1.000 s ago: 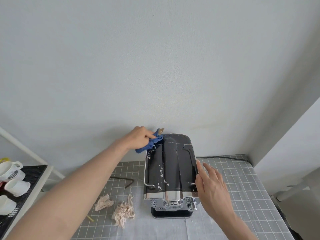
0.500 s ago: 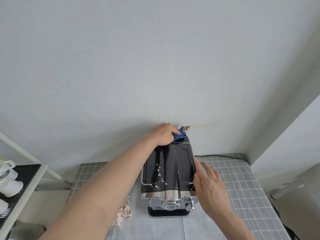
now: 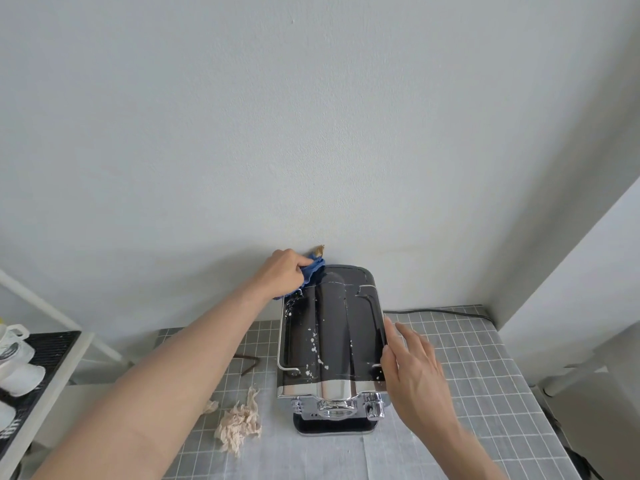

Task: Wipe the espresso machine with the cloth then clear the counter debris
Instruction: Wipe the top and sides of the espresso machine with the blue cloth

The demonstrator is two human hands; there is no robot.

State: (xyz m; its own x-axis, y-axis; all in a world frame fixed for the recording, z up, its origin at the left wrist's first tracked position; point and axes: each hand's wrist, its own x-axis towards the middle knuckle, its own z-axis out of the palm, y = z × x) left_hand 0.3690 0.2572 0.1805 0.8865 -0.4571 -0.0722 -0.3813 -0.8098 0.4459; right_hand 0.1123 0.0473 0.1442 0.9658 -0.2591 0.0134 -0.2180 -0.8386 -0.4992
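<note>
A person's two bare arms reached over a black espresso machine (image 3: 330,336) standing on a grey gridded tabletop (image 3: 485,375) against a pale wall. The left hand (image 3: 282,273) was clenched around a bunched blue cloth (image 3: 313,271), pressing it on the machine's top at its 11 o'clock corner, by the wall. The right hand (image 3: 414,367), fingers straight and grasping nothing, rested against the machine's 3 o'clock side, seemingly steadying it. White splashes (image 3: 313,344) dotted the glossy top toward 7 o'clock (not yet wiped). To do this well, the cloth should probably sweep in overlapping passes toward those splashes while the right hand braces. Crumpled beige paper scraps (image 3: 239,424) lay on the tabletop at the machine's 8 o'clock.
</note>
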